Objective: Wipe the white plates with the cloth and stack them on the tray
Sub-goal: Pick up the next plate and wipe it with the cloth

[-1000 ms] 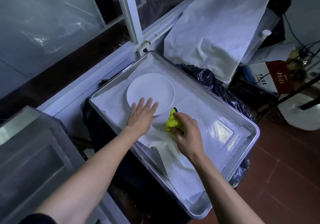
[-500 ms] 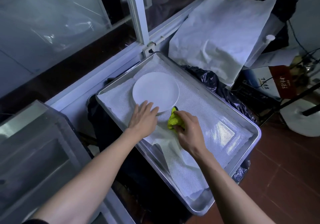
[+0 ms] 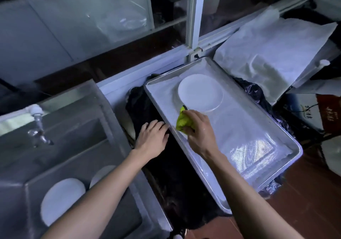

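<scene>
Tray (image 3: 287, 131): rectangular metal, long axis ran from far-left near the window post down toward the near-right; lined with a white textured sheet (image 3: 239, 128), glossy where light caught it at the near-right end. Plate on tray (image 3: 200, 92): round, plain white, lay flat in the far-left end of the tray; a second rim showed just under its near edge, so it may have been a stack, count not determinable.

Cloth (image 3: 181, 122): yellow-green, bunched, with a dark edge at its top. Right hand (image 3: 200, 131) gripped it with curled fingers, over the tray's left rim and just near of the plate; whether the cloth touched the plate could not be told. Left hand (image 3: 152, 140): holding nothing, fingers straight and loosely spread, fingertips at the tray's left rim above dark plastic.

Sink (image 3: 77, 120): steel, at left, motion-blurred. Two more white plates (image 3: 60, 200) lay in its basin, the farther one partly hidden behind the left forearm. Tap (image 3: 37, 126) blurred. Crumpled white sheeting (image 3: 273, 54) lay beyond the tray at right.
</scene>
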Demonstrator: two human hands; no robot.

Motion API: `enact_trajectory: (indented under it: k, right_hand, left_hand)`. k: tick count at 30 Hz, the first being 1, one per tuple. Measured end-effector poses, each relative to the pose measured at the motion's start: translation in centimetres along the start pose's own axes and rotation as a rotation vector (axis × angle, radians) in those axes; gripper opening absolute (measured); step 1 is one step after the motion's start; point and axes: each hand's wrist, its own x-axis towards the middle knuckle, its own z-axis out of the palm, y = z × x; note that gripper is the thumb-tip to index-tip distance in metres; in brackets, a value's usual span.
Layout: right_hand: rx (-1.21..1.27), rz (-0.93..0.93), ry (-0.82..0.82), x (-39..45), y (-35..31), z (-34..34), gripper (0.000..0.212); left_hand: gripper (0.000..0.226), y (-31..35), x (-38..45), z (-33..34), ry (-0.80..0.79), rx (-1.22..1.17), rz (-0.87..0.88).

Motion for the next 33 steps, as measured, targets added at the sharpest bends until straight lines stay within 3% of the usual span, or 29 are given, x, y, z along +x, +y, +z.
enact_trajectory:
  k: [9, 16, 20, 26, 33]
  right_hand:
    - [-0.015, -0.153, -0.232, -2.5, -10.0, 10.0, 0.058]
    - [-0.027, -0.243, -0.395, -7.0, -17.6, 18.6, 0.055]
    - [-0.035, -0.235, -0.455, -9.6, -20.9, 23.2, 0.055]
    - [-0.083, -0.187, -0.53, -12.5, -23.7, 28.4, 0.057]
    - [-0.131, -0.158, -0.604, -13.3, -22.5, 32.6, 0.059]
  left_hand:
    - [0.038, -10.3, -12.5, -1.6, 0.011, -0.066, -0.222]
    - [0.017, -18.8, -23.6, -1.2, 0.061, -0.163, -0.49]
    - [0.026, -22.7, -29.7, -0.2, 0.032, -0.164, -0.555]
    - [0.033, -26.1, -35.0, 2.0, -0.079, -0.151, -0.582]
    - [0.034, -27.3, -35.6, 5.3, -0.148, -0.22, -0.652]
